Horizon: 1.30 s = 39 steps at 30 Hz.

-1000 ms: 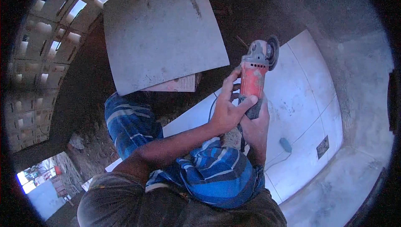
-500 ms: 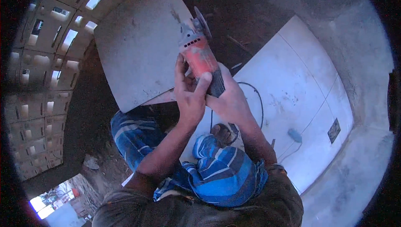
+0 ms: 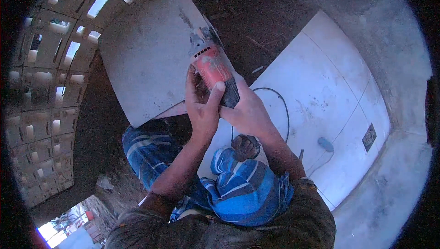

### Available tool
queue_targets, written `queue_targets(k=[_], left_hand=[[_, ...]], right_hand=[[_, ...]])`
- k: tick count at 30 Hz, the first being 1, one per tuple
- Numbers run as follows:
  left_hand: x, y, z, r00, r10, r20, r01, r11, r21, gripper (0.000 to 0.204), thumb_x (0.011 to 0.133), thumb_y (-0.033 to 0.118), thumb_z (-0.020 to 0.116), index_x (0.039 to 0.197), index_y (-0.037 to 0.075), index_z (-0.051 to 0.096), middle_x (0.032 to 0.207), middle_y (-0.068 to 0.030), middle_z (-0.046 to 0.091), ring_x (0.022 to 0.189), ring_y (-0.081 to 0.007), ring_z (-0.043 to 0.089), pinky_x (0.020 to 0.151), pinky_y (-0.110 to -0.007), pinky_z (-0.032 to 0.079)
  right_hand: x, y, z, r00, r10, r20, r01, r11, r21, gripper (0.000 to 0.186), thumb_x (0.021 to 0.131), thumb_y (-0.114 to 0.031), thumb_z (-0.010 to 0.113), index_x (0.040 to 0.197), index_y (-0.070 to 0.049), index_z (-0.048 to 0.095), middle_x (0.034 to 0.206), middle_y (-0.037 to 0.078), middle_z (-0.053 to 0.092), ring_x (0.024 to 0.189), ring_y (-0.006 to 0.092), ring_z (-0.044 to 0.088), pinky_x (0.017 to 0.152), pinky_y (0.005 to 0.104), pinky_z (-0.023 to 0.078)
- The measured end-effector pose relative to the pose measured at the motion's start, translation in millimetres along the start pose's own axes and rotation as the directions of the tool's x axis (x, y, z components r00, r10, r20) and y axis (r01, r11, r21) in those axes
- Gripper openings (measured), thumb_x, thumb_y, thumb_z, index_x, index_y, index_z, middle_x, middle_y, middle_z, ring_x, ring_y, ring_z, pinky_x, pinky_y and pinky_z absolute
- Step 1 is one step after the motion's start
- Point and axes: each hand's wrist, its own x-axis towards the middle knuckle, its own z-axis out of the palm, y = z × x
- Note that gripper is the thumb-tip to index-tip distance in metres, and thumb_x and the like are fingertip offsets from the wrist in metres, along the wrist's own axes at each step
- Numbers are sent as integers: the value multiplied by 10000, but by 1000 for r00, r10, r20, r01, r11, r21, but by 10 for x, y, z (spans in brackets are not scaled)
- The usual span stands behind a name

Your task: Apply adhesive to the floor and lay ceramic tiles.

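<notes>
An angle grinder with a dusty red body, black rear handle and grey head is held out in front of me. My left hand grips the body from the left, thumb lying across its top. Around the black rear part wraps my right hand, its fingers partly hidden beneath the tool. The disc at the head shows only as a thin dark edge on the right. Under and left of the grinder lies a large grey tile, close to its head. A black cord loops to the right.
White tiles cover the floor on the right, with a square drain grate and a small blue-grey object on a string. A perforated block wall rises on the left. My bare foot rests below my hands.
The grinder has shifted slightly left in view and its disc has turned from plainly visible to nearly edge-on. Both hands keep their hold.
</notes>
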Motion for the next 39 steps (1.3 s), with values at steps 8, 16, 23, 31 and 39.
queue_targets(k=[8, 16, 23, 31, 39], left_hand=[[-132, 9, 22, 999, -17, -33, 21, 992, 125, 819, 874, 154, 712, 1487, -53, 210, 1366, -222, 470, 1245, -277, 501, 1069, -398, 391], [-284, -1, 23, 1000, -30, -4, 30, 993, 112, 813, 870, 144, 714, 1484, -41, 215, 1390, -219, 440, 1252, -276, 497, 1069, -405, 392], [-404, -39, 37, 999, -23, 31, 19, 993, 120, 808, 872, 117, 699, 1489, -34, 201, 1402, -215, 420, 1261, -278, 487, 1081, -408, 384], [-523, -94, 52, 998, -51, 32, 47, 994, 98, 797, 874, 95, 689, 1489, -25, 197, 1464, -196, 352, 1324, -279, 418, 1114, -416, 328], [-646, -210, 40, 998, -53, 25, 51, 998, 45, 773, 887, 88, 676, 1484, -20, 198, 1476, -191, 334, 1354, -283, 378, 1144, -428, 272]], right_hand=[[-117, 93, 33, 999, -44, -15, 43, 997, -58, 926, 767, -349, 721, 1463, -4, 218, 1088, 334, 616, 995, 503, 614, 872, 524, 498], [-254, 146, 27, 1000, 6, 11, -5, 997, -74, 930, 772, -368, 732, 1464, -19, 218, 1104, 333, 612, 1023, 496, 609, 878, 527, 495], [-370, 244, 26, 1000, -15, -11, 14, 999, -38, 852, 781, -350, 718, 1434, -46, 264, 1087, 319, 616, 1028, 487, 610, 872, 529, 497], [-470, 243, -4, 997, 71, -4, -71, 997, -2, 814, 774, -331, 734, 1426, -88, 312, 1113, 279, 616, 1048, 466, 608, 870, 498, 494], [-563, 387, 10, 999, 38, -17, -38, 999, -4, 784, 772, -296, 714, 1417, -93, 318, 1109, 280, 616, 1054, 460, 605, 883, 499, 489]])
